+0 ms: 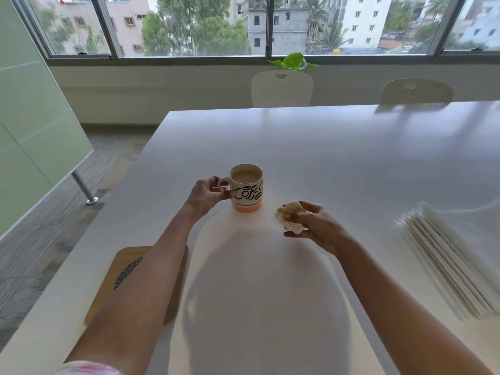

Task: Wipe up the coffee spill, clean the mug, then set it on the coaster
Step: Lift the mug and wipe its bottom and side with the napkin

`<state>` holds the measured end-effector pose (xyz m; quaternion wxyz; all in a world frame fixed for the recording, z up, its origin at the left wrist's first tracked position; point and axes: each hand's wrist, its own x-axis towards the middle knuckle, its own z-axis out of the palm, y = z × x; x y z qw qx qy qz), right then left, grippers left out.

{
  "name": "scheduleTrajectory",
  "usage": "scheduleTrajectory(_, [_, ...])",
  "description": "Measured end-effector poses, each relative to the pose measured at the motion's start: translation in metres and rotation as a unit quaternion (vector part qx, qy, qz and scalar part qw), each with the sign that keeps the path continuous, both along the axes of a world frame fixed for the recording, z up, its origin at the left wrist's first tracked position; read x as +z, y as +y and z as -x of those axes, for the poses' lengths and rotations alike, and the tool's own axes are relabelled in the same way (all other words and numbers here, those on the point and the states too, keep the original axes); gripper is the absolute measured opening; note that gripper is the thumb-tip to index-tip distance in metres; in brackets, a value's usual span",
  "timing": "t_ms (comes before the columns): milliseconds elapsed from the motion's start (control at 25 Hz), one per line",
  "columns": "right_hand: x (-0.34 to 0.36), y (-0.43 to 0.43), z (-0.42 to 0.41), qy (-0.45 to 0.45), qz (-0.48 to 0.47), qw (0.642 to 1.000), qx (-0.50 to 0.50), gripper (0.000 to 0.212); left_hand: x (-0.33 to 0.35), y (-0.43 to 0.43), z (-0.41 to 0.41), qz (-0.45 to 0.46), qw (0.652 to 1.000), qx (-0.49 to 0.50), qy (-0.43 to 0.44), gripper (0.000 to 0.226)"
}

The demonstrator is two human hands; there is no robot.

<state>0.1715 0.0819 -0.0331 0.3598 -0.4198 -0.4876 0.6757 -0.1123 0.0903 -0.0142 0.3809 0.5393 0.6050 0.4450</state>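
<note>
A broad white table [324, 158] fills most of the view, its glossy top reflecting the light from a row of windows [189, 23] along the far wall. Two pale chairs [282, 89] stand at its far side, with a leafy plant [293, 60] behind one of them. A frosted glass partition [32, 117] leans in on the left over grey carpet [40, 239]. The mug [247, 190], lettered "Coffee" and banded orange at the base, stands upright on the table ahead of the person and is filled with milky coffee. The left hand [207, 194] holds it by the handle, which faces left, with the fingers [228, 194] curled on the handle. Just right of the mug and apart from it, the right hand [313, 226] grips a crumpled, tan-stained napkin [290, 216], its fingers closed round it above the table. The wooden coaster [130, 266] lies near the table's left edge, nearer than the mug and partly hidden under the left forearm. A blurred stack of napkins [446, 266] sits at the right. Bare table stretches beyond the mug and between the two arms.
</note>
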Motion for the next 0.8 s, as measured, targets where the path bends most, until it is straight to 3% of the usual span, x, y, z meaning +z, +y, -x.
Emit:
scheduleTrajectory(160, [-0.005,0.001,-0.001,0.000,0.014,1.000,-0.006,0.019,0.001,0.003,0.006,0.011,0.998,-0.044,-0.049,0.030])
scheduleTrajectory(800, [-0.010,0.005,0.000,-0.002,0.015,0.998,-0.055,0.023,-0.004,0.020,0.018,0.026,0.986,-0.138,-0.091,0.035])
